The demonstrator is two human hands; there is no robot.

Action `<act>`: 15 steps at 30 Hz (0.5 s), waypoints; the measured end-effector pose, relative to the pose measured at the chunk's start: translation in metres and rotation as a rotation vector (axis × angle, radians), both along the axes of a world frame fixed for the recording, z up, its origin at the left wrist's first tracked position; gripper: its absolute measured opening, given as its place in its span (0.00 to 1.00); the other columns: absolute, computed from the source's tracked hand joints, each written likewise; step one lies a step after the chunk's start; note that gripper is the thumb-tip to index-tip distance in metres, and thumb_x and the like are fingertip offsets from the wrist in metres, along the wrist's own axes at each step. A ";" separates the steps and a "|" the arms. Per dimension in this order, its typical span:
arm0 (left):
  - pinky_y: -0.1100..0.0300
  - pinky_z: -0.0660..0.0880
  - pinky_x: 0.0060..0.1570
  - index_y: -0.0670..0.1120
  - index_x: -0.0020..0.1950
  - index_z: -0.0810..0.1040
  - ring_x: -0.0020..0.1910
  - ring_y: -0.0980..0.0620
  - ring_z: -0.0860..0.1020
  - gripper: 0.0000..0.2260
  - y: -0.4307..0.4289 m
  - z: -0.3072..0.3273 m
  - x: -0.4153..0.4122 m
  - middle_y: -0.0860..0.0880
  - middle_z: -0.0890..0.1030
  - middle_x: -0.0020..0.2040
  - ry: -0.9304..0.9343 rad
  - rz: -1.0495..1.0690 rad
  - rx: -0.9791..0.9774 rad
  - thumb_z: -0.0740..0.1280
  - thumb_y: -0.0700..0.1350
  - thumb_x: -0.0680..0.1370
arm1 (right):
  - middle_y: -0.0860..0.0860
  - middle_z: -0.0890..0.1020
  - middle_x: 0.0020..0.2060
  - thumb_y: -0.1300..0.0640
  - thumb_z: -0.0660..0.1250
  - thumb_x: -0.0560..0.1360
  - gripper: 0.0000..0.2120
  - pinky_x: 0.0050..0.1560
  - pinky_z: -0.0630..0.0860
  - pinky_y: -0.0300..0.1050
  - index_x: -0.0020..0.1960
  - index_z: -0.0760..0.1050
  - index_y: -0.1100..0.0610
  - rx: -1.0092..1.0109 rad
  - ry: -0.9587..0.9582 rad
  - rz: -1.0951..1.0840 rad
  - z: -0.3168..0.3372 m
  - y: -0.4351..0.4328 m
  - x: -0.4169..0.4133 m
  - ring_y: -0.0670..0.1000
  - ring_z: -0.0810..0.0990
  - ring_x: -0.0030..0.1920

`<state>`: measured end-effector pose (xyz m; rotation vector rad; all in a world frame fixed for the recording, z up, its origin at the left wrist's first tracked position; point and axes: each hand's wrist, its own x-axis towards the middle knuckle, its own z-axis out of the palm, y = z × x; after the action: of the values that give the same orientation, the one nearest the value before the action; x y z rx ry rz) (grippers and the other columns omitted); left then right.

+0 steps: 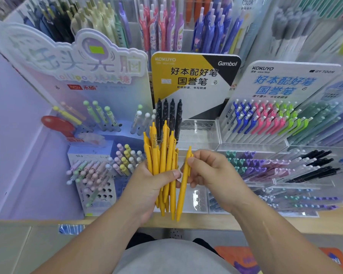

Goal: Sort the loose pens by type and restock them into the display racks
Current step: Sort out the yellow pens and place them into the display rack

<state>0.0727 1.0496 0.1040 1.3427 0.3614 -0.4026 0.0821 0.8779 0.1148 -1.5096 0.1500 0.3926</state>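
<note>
The person stands close to the display, and both hands are busy. The left hand is wrapped round a bundle of yellow pens, which fan out upright with clips and push-buttons on top and tips pointing down past the wrist. The right hand pinches a single yellow pen between thumb and fingertips, just beside the bundle and roughly parallel to it, with its long axis near vertical and tip down.

The clear rack under the yellow Kokuyo Gambol card lies straight ahead of both hands, beyond the pens. Black pens stand in its left holes, directly behind the bundle. The holes to their right are bare. Those free holes sit forward of the right hand, which is the nearer of the two.

I would judge that this pen goes there next. It is already tip down, so it should need carrying forward more than turning. The tip must find a free hole without knocking the black pens alongside.
</note>
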 end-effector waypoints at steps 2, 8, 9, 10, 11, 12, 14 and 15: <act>0.48 0.81 0.42 0.40 0.53 0.81 0.40 0.44 0.84 0.09 0.003 -0.001 0.000 0.39 0.85 0.45 0.017 0.010 -0.003 0.73 0.35 0.73 | 0.68 0.80 0.38 0.65 0.64 0.79 0.08 0.33 0.76 0.43 0.46 0.74 0.71 0.006 -0.023 -0.099 0.003 -0.006 0.005 0.51 0.78 0.32; 0.54 0.78 0.39 0.41 0.51 0.82 0.38 0.47 0.83 0.09 0.012 -0.003 -0.005 0.43 0.85 0.42 0.034 0.018 -0.039 0.73 0.36 0.72 | 0.56 0.81 0.33 0.64 0.67 0.79 0.02 0.34 0.79 0.44 0.49 0.78 0.62 -0.136 -0.198 -0.302 0.012 -0.032 0.024 0.50 0.80 0.32; 0.55 0.78 0.39 0.41 0.51 0.82 0.38 0.47 0.83 0.09 0.014 -0.003 -0.005 0.43 0.85 0.42 0.034 0.018 -0.045 0.73 0.36 0.72 | 0.57 0.81 0.34 0.63 0.68 0.79 0.03 0.35 0.80 0.44 0.52 0.78 0.61 -0.168 -0.230 -0.303 0.012 -0.033 0.026 0.51 0.81 0.33; 0.54 0.79 0.39 0.41 0.51 0.82 0.37 0.47 0.83 0.09 0.015 -0.003 -0.006 0.43 0.84 0.41 0.034 0.017 -0.051 0.73 0.36 0.72 | 0.58 0.82 0.36 0.62 0.68 0.78 0.05 0.37 0.82 0.45 0.54 0.79 0.60 -0.197 -0.255 -0.295 0.011 -0.032 0.027 0.51 0.82 0.34; 0.54 0.79 0.39 0.40 0.51 0.81 0.37 0.47 0.83 0.10 0.016 -0.003 -0.007 0.43 0.84 0.41 0.034 0.016 -0.055 0.73 0.36 0.71 | 0.59 0.82 0.38 0.62 0.68 0.78 0.06 0.40 0.83 0.46 0.55 0.79 0.60 -0.227 -0.283 -0.278 0.009 -0.031 0.029 0.51 0.83 0.36; 0.54 0.79 0.39 0.40 0.51 0.81 0.37 0.47 0.83 0.11 0.016 -0.002 -0.008 0.43 0.84 0.41 0.034 0.016 -0.058 0.74 0.38 0.70 | 0.58 0.83 0.39 0.62 0.68 0.78 0.06 0.43 0.83 0.48 0.55 0.79 0.59 -0.266 -0.315 -0.251 0.007 -0.029 0.030 0.51 0.84 0.38; 0.55 0.79 0.38 0.41 0.51 0.81 0.37 0.48 0.83 0.14 0.018 -0.001 -0.009 0.43 0.84 0.41 0.039 0.024 -0.067 0.74 0.41 0.66 | 0.53 0.84 0.41 0.61 0.69 0.78 0.08 0.48 0.83 0.49 0.57 0.79 0.56 -0.408 -0.401 -0.185 -0.001 -0.025 0.032 0.50 0.84 0.43; 0.56 0.78 0.37 0.41 0.51 0.81 0.37 0.48 0.83 0.14 0.018 0.000 -0.010 0.43 0.84 0.41 0.043 0.035 -0.074 0.74 0.41 0.66 | 0.50 0.84 0.42 0.60 0.70 0.77 0.09 0.50 0.82 0.49 0.58 0.79 0.54 -0.500 -0.443 -0.156 -0.006 -0.023 0.032 0.50 0.84 0.44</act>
<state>0.0627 1.0679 0.1037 1.2552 0.4013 -0.4126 0.1143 0.8547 0.1089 -2.0238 0.0117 -0.1242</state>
